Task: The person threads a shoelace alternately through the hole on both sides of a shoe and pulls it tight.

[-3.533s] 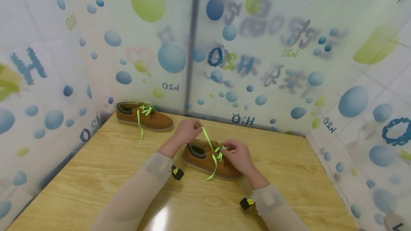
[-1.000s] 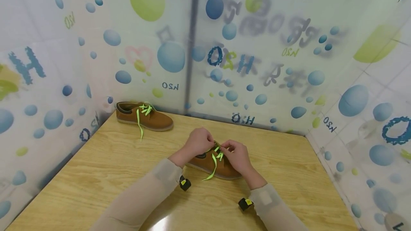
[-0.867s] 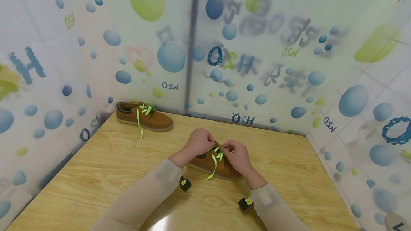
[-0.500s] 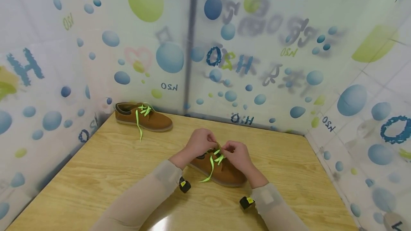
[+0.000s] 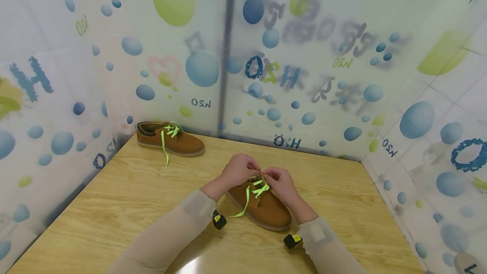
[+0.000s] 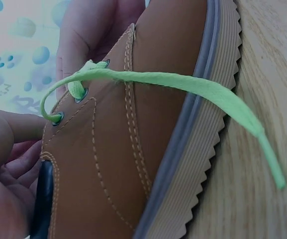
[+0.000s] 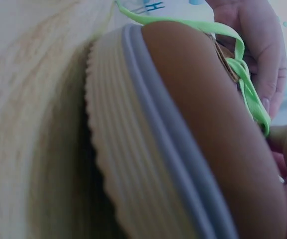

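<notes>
A brown leather shoe (image 5: 271,212) with bright green laces (image 5: 247,197) stands on the table between both hands, its toe angled toward the front right. My left hand (image 5: 237,171) pinches the shoelace at the far side of the shoe's opening. Close against its fingertips, my right hand (image 5: 283,185) grips the shoe's far eyelet edge with thumb and fingers. The left wrist view shows one loose lace end (image 6: 158,78) coming out of the top near eyelet and hanging over the side to the table. Crossed laces (image 7: 252,97) lie by the right fingers in the right wrist view.
A matching brown shoe (image 5: 186,143) with green laces, one end dangling, stands at the table's back left. The wooden table (image 5: 125,189) meets patterned curtain walls (image 5: 319,75) at the back and sides. Black wrist cameras (image 5: 292,241) sit below the sleeves.
My left hand has come down from holding a lace end raised to meet the right hand at the opening. The shoe has turned, its toe swinging toward the front.
</notes>
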A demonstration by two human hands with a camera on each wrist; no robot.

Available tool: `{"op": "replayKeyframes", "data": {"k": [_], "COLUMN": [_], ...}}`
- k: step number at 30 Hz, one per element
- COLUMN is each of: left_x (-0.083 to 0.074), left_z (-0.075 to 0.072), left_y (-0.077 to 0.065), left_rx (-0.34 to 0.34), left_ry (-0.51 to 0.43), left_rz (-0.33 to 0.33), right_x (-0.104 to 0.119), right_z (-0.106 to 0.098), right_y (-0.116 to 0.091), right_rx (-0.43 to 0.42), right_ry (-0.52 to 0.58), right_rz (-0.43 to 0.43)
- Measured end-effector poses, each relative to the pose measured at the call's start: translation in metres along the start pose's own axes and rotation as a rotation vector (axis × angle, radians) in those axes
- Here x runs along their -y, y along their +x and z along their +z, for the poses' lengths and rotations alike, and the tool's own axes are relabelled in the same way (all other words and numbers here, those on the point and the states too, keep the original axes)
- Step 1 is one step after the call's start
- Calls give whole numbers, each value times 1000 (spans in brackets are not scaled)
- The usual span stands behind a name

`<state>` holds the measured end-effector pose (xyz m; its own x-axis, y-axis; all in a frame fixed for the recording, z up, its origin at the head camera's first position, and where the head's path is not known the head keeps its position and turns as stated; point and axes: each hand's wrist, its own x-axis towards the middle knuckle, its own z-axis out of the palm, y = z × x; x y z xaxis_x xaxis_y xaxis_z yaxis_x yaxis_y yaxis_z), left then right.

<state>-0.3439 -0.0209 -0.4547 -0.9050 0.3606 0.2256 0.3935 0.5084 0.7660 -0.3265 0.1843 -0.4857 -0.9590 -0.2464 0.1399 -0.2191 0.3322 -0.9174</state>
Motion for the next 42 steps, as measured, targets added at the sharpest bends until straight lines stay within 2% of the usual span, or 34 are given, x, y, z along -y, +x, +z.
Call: {"op": "replayKeyframes", "data": {"k": [4, 8, 15, 19, 23, 29, 33, 42], "left_x": [1, 2, 5, 9, 14, 16, 18, 19], "left_z": [-1, -4, -7, -10, -12, -14, -14, -14], "left_y": [1, 2, 4, 6, 6, 6, 7, 7], "left_rx": [-30, -45, 30, 33, 36, 57, 69, 74], "left_ry": [38, 142, 275, 361, 388, 319, 308, 334], "left_rz": [50, 127, 229, 275, 274, 228, 199, 220], "right_x": [1, 5, 8, 9, 11, 17, 22, 35], "right_z": [3, 2, -2, -6, -10, -18, -25, -37], "right_y": [0, 1, 2, 4, 5, 4, 3, -1], "right_rx": [-75, -123, -167, -198, -227, -263, -281, -339], "right_ry": [20, 86, 158, 191, 196, 154, 140, 148], "right_rz": [13, 20, 29, 16, 8, -14, -40, -59]}}
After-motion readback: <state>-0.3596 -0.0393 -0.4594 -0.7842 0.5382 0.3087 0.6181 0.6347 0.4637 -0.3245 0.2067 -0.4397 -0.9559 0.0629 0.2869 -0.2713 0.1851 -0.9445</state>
